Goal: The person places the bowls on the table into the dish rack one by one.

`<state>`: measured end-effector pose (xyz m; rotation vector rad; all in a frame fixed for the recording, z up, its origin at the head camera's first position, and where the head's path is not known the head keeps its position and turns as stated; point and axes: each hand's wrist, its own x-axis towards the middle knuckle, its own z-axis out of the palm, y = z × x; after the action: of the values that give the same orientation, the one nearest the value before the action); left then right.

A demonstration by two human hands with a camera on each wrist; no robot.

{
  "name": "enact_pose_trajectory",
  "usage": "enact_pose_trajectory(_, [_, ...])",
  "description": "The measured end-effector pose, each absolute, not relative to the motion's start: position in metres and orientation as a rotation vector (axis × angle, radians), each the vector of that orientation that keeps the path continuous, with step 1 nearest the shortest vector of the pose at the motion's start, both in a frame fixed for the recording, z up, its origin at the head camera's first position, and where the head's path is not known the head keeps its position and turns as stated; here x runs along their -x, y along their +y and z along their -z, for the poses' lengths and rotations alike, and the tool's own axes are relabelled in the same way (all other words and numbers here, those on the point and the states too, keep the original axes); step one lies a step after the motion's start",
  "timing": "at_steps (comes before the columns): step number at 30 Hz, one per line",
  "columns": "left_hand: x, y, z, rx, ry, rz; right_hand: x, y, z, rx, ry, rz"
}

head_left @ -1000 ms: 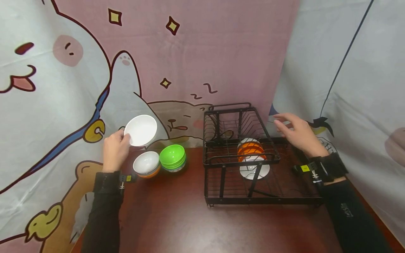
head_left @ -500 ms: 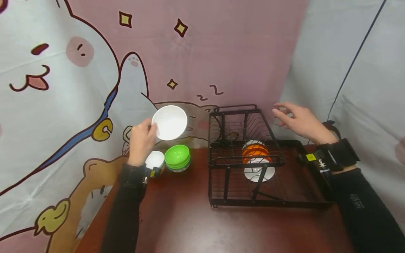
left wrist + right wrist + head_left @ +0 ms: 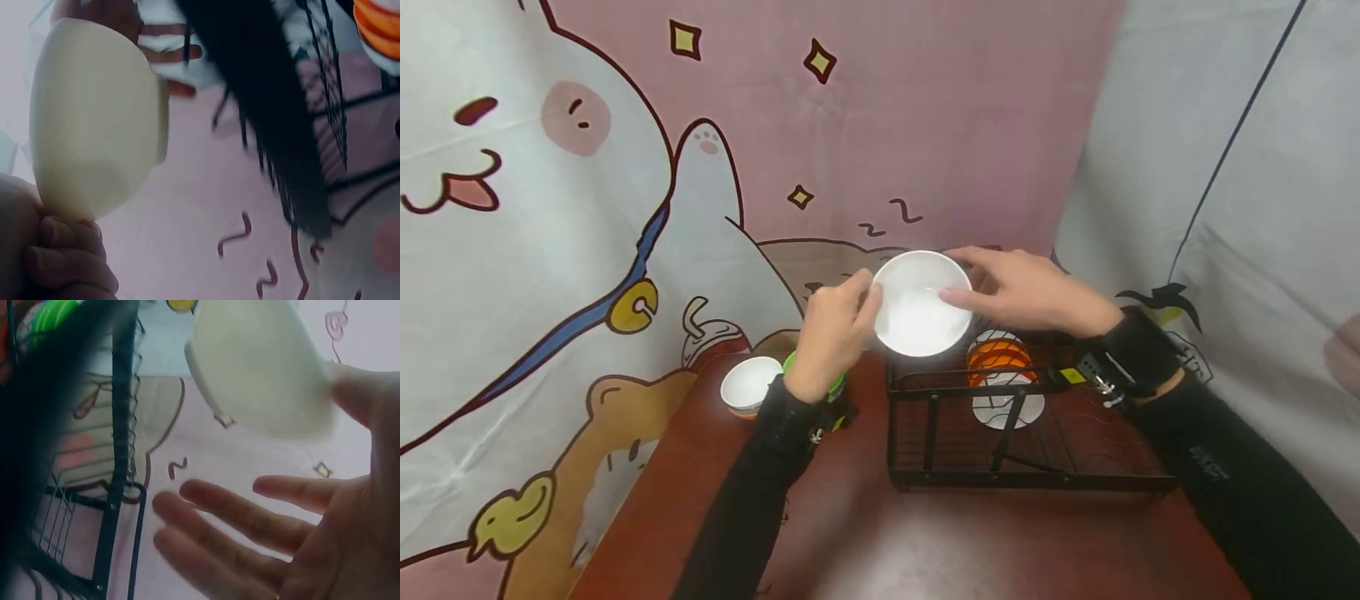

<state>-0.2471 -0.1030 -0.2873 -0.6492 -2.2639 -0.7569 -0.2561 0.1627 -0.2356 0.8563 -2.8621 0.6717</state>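
Note:
A white bowl (image 3: 917,321) is held up above the black dish rack (image 3: 1030,478), its inside facing the head camera. My left hand (image 3: 835,333) pinches its left rim; curled fingers (image 3: 69,259) show below the bowl in the left wrist view. At the bowl's right side is my right hand (image 3: 1030,287), thumb over the inside near the rim. The right wrist view shows this hand's fingers (image 3: 244,525) extended and apart from the bowl's outer wall. Inside the rack stand orange bowls (image 3: 998,358) with a white bowl (image 3: 1009,407) in front.
Left on the brown table (image 3: 955,542) sits a white bowl (image 3: 747,382) stacked on an orange one. Green bowls (image 3: 838,386) beside it are mostly hidden by my left arm. A printed cloth (image 3: 925,125) hangs behind and along both sides.
My left hand has carried the white bowl rightward from over the bowl stacks to above the rack. My right hand has moved left to meet the bowl's right side.

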Motion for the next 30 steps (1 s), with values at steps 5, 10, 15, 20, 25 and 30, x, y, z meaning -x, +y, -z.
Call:
enact_pose_trajectory(5, [0.241, -0.089, 0.293, 0.717, -2.237, 0.705, 0.256, 0.154, 0.244, -0.944, -2.817, -0.851])
enact_pose_trajectory(10, [0.239, -0.083, 0.294, 0.731, -2.222, 0.667, 0.255, 0.153, 0.249, -0.875, -2.804, -1.053])
enact_pose_trajectory(15, [0.238, -0.081, 0.295, 0.726, -2.225, 0.668, 0.255, 0.153, 0.250, -0.856, -2.798, -1.054])
enact_pose_trajectory(20, [0.239, -0.080, 0.295, 0.737, -2.223, 0.660, 0.254, 0.155, 0.249, -0.843, -2.805, -1.058])
enact_pose_trajectory(25, [0.239, -0.085, 0.299, 0.772, -2.217, 0.662, 0.253, 0.162, 0.250, -0.820, -2.783, -1.099])
enact_pose_trajectory(30, [0.242, -0.108, 0.314, 0.704, -2.210, 0.697, 0.250, 0.187, 0.246, -0.687, -2.719, -1.293])
